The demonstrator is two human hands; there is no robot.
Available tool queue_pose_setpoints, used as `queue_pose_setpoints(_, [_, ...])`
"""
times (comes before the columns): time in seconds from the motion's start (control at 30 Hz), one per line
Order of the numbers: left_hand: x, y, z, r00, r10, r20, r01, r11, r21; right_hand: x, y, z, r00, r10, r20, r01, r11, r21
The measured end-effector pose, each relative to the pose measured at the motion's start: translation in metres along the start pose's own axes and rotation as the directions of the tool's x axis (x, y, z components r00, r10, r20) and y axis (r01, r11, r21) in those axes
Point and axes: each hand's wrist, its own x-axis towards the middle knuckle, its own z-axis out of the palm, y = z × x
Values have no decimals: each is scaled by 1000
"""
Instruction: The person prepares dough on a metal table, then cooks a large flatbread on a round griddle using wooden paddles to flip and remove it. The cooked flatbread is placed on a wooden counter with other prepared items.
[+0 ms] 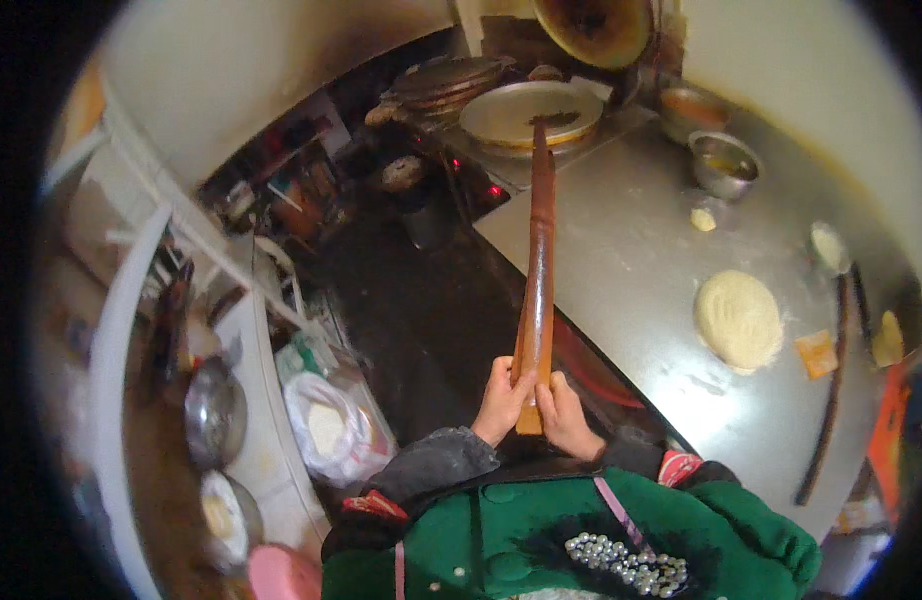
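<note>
My left hand (500,401) and my right hand (569,421) are both closed around the near end of a long, glossy brown bamboo implement (539,262). It has a split or a second strip along its side. From my hands it runs straight away from me, darker towards its far end. There its tip overlaps a dark patch on a round, pale flat griddle (498,112); whether it touches the surface cannot be told. On the steel worktop (626,247) to my right lies a flattened round of pale dough (738,319), with dents on its face.
A round lid or pan (596,30) is raised behind the griddle. Metal bowls (723,165) stand at the far right; a dark rod (828,405) lies near the right edge. At left are a plastic bag holding white contents (326,431) and a metal basin (214,412).
</note>
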Motion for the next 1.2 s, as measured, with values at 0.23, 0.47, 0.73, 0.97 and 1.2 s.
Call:
queue_pose_setpoints(0.23, [122,31,-25,970,7,241,-46,986,158,117,24,20,982,-30,-186,24,999,-39])
queue_pose_setpoints(0.47, [229,31,-22,819,-129,560,166,986,-17,194,46,7,947,100,-304,-166,966,-199])
queue_pose_setpoints(0.73, [402,32,-54,674,-230,702,361,932,-41,294,84,16,842,346,-413,-406,912,-64])
queue_pose_setpoints(0.97, [581,26,-77,566,-315,762,401,913,79,348,106,31,691,509,-513,-556,828,71])
queue_pose_setpoints(1.2, [664,-26,-75,522,-370,768,466,878,106,362,114,44,551,627,-551,-671,726,155])
